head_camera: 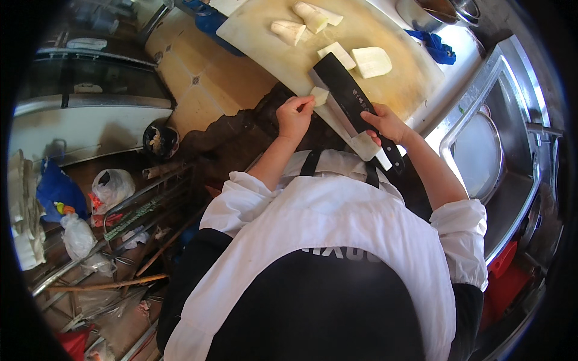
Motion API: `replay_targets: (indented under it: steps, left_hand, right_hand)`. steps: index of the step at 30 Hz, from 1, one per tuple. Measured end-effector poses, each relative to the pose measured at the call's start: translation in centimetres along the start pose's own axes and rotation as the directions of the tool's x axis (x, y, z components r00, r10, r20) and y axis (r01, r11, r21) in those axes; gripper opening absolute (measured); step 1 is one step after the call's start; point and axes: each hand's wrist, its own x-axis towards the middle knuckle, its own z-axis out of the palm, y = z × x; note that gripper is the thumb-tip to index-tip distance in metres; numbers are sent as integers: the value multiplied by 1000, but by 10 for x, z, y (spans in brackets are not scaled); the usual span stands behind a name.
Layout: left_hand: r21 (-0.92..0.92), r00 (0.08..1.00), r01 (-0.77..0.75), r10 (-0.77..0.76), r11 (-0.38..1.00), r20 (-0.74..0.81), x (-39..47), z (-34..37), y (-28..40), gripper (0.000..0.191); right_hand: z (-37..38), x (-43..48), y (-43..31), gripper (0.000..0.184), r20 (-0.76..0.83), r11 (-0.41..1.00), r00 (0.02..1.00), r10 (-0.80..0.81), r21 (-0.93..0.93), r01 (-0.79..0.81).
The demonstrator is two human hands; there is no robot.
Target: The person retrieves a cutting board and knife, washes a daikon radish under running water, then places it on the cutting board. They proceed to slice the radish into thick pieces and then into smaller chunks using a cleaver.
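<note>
My left hand (295, 116) pinches a small pale piece of vegetable (319, 96) between thumb and fingers, close to the blade's edge. In my right hand (387, 125) is a black cleaver (345, 90), gripped near the rear of its blade, with its front end over the cutting board (253, 38). Two thick cut blocks of white vegetable, one squarish (337, 55) and one rounded (371, 62), lie beyond the cleaver. Farther up the board rest several tapered pieces of a similar vegetable, among them a long one (310, 17) and a shorter one (288, 31).
A metal pot (426, 16) and a blue cloth (433, 46) sit past the board. At the right is a steel sink (515, 180) holding a round basin (477, 155). A metal rack (149, 198) with plastic bags and a small bin (160, 141) stand at the left.
</note>
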Motion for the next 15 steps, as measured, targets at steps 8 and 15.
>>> replay_targets:
  steps: [8, 15]
  left_hand:
    - [37, 996, 75, -77, 996, 44, 18, 7, 3, 15]
    - [302, 997, -26, 3, 953, 79, 23, 18, 19, 16]
  right_hand:
    - [5, -5, -27, 17, -93, 985, 995, -44, -171, 27]
    - [13, -6, -45, 20, -165, 879, 965, -204, -464, 107]
